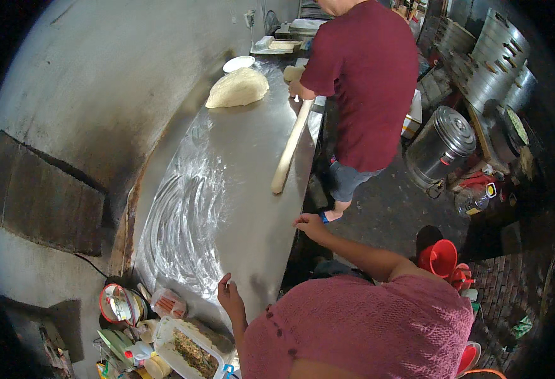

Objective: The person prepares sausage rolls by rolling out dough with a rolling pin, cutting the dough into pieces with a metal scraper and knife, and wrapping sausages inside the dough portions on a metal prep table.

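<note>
Over the near part of a metal worktop (pixel 258 208), my left hand (pixel 230 293) hangs with fingers apart and nothing in it, beside a patch smeared with white flour. My right hand (pixel 309 224) is at the worktop's right edge, its fingers curled; whether it holds anything cannot be told. A long roll of dough (pixel 289 151) lies along the right side, its far end under the hand (pixel 301 90) of a person in a dark red shirt. A large mound of dough (pixel 239 88) rests at the back left, in front of a white bowl (pixel 238 63).
Near left stand a plastic tub of chopped filling (pixel 161 341), a bag of reddish sticks (pixel 168 303) and a red-rimmed basket (pixel 111 312). The co-worker (pixel 372 85) stands at the right edge. Beyond are a lidded metal pot (pixel 441 147), stacked steamers (pixel 495 61) and red buckets (pixel 438 258).
</note>
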The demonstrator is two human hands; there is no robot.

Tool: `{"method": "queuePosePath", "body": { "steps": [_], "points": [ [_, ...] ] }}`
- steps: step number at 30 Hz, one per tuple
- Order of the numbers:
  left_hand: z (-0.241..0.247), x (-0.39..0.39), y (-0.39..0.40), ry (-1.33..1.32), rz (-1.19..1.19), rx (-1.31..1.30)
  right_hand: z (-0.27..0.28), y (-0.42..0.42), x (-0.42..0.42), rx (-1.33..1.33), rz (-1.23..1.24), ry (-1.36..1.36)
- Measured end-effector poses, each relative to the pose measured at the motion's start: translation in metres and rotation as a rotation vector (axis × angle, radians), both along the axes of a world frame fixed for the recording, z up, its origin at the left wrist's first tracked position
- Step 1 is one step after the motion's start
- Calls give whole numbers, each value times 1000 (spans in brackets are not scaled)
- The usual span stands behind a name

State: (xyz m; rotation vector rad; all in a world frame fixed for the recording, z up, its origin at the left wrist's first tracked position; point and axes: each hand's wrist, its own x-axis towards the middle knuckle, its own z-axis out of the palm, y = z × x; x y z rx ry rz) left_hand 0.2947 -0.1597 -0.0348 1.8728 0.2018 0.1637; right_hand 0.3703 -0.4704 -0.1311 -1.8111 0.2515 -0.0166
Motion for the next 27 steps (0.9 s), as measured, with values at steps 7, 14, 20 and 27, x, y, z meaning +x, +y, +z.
{"method": "queuePosePath", "body": {
  "steps": [7,14,20,27],
  "points": [
    [-10,31,-29,35,-81,-65,36,-23,-17,66,-46,44],
    [-19,41,-47,116,-156,-92,1,-34,-34,35,-83,112],
    [-34,51,-50,156,-209,-99,-7,-29,-41,42,-87,56],
    [-53,53,-80,199,-463,-17,7,-61,-74,-55,-179,92]
  ]
}}
